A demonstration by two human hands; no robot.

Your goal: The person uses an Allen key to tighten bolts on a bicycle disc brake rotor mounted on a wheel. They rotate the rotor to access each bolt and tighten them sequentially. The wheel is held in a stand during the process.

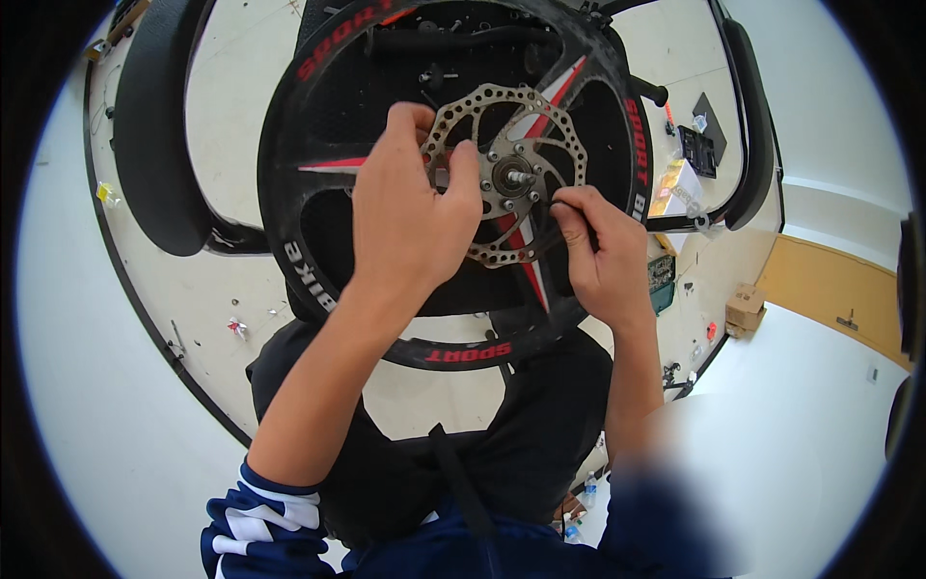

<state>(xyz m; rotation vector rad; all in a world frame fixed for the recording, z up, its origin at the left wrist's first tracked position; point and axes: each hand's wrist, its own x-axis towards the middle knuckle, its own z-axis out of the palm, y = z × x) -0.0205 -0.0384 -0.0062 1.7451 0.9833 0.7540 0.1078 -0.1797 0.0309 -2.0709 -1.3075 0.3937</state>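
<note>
A black bicycle wheel (277, 183) with red and white spokes lies across the seat in front of me. At its hub sits a perforated silver brake disc (500, 157), with several bolts around the axle (522, 178). My left hand (410, 207) is closed on the disc's left edge, its thumb over the face and its fingertips partly hidden. By the disc's right edge, my right hand (606, 256) is closed in a pinch. Whatever lies between those fingers is too small and dark to make out.
Black armrests stand at the left (154, 125) and right (748, 125) of the wheel. Small loose parts (439, 77) and a dark bar (463, 41) lie beyond the hub. A black tool case (696, 152) and a cardboard box (745, 307) are on the right-hand floor.
</note>
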